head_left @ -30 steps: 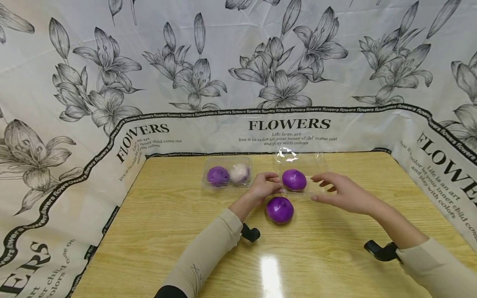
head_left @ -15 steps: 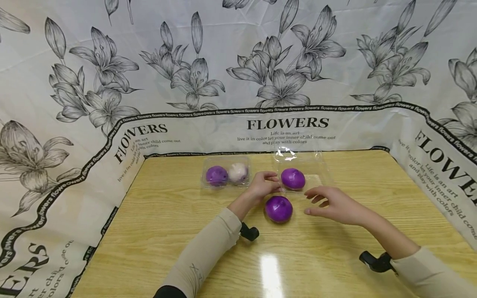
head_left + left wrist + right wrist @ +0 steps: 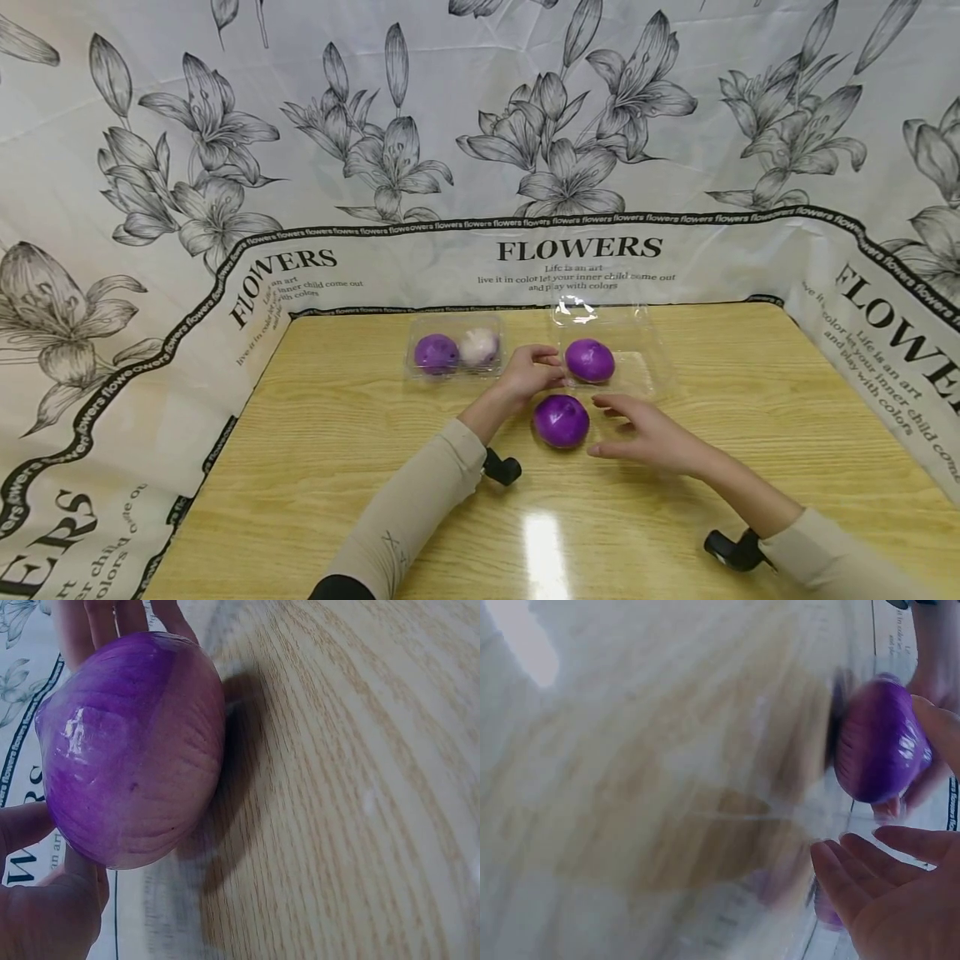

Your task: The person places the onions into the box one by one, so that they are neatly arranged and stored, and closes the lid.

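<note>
A glossy purple onion (image 3: 562, 422), pale and wrinkled underneath, lies on the table in front of an open clear plastic box (image 3: 636, 372). A second purple onion (image 3: 590, 361) sits in the left part of that box. My left hand (image 3: 527, 374) grips the box's left edge with curled fingers; the front onion (image 3: 135, 750) stands large before it in the left wrist view. Just right of the front onion, my right hand (image 3: 643, 434) is spread, thumb and fingertips (image 3: 597, 402) apart and facing it, nothing between them. The right wrist view shows this hand (image 3: 900, 885) with loose fingers below an onion.
Back left stands a closed clear box (image 3: 457, 320) with a purple onion (image 3: 437, 355) and a whitish one (image 3: 479, 347). The raised lid (image 3: 600, 310) of the open box leans by the flower-printed cloth (image 3: 375, 267) behind the wooden table (image 3: 337, 450).
My right hand has moved left and toward me, from the right side of the open box to the front onion. My left hand and the onions have stayed in place.
</note>
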A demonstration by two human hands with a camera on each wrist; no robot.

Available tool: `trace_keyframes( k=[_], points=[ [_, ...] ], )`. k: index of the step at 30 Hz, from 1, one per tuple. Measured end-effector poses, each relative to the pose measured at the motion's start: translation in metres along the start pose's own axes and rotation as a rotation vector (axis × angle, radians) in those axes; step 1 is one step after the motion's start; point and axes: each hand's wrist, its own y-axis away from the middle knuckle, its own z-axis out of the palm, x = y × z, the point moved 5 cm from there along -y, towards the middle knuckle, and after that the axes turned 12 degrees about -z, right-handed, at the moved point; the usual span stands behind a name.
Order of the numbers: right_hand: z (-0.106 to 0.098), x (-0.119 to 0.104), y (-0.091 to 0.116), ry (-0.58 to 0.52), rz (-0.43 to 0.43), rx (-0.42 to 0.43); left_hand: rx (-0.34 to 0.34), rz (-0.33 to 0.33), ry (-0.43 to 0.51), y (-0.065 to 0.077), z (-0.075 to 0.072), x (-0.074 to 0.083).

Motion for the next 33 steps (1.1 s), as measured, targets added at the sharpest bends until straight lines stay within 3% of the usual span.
trace_keyframes(
  k=[13,22,33],
  points=[
    [0.019,0.000,-0.013,0.007,-0.070,0.093,-0.004,0.011,-0.010,0.001,0.001,0.000],
    [0.023,0.000,-0.020,0.006,-0.012,0.075,-0.015,0.015,-0.010,0.001,0.002,0.000],
    [0.029,0.005,-0.026,0.042,0.028,0.127,0.003,0.023,-0.015,0.004,0.002,0.002]
  ],
)
